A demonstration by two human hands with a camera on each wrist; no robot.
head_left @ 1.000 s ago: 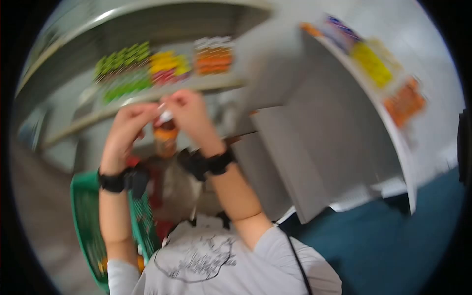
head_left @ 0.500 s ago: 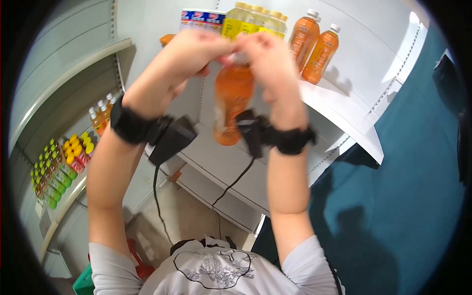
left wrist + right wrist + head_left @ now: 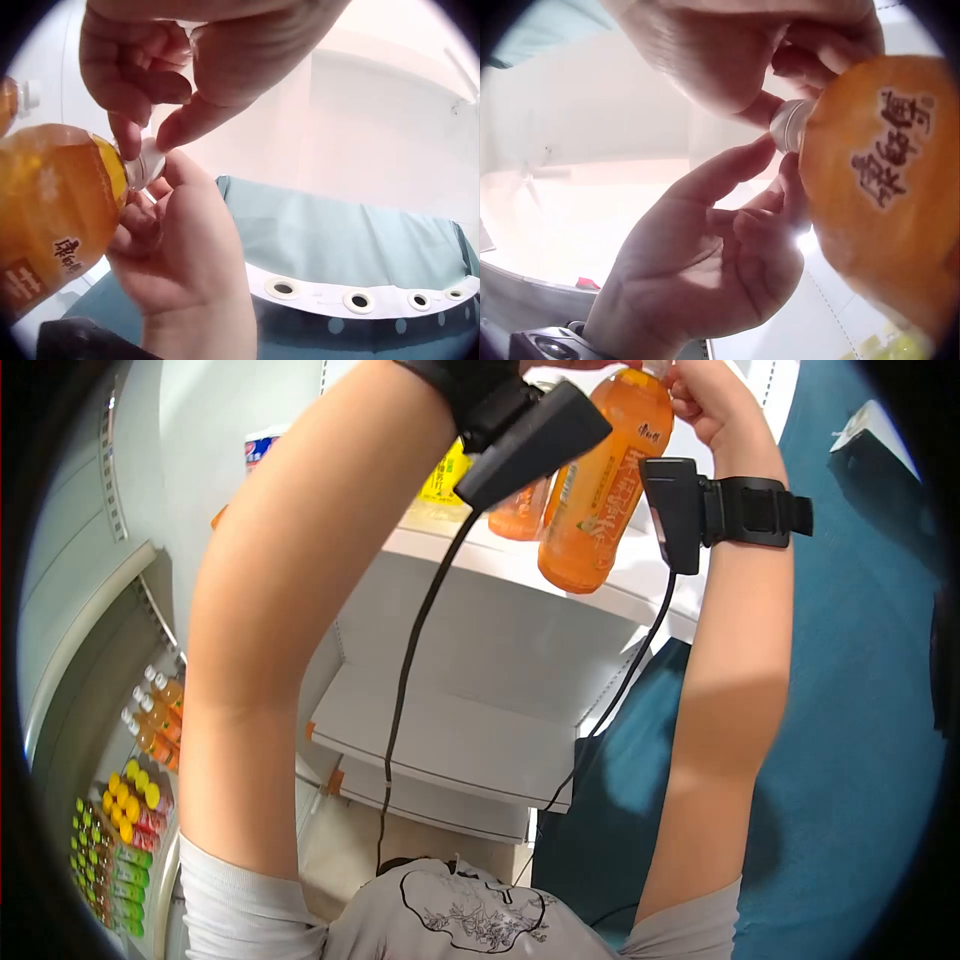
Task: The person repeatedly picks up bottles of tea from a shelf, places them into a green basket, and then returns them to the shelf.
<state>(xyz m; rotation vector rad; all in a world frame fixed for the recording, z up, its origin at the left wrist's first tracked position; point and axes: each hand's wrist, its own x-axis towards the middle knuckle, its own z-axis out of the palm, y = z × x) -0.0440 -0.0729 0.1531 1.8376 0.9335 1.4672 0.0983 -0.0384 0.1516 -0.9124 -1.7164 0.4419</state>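
Orange drink bottle (image 3: 605,480) pinched at its white cap (image 3: 787,126)

At the far left of the head view, a curved shelf (image 3: 160,880) carries dark green-capped bottles (image 3: 90,850), yellow-capped bottles (image 3: 125,790) and white-capped orange bottles (image 3: 155,725). The left arm (image 3: 270,580) reaches up past them, a black wrist camera (image 3: 535,440) strapped on and a cable hanging from it. The left hand (image 3: 712,259) pinches the white cap between thumb and fingers; the head view crops most of it. Behind, on a white shelf (image 3: 425,545), are a yellow label (image 3: 445,475) and the lower part of another orange bottle (image 3: 520,515). The orange drink bottle is held up before that shelf, tilted, cap end up and to the right. The right hand (image 3: 725,405) also grips the cap end, thumb against the cap, fingers curled by the neck. At the far right hangs a teal curtain (image 3: 850,660).
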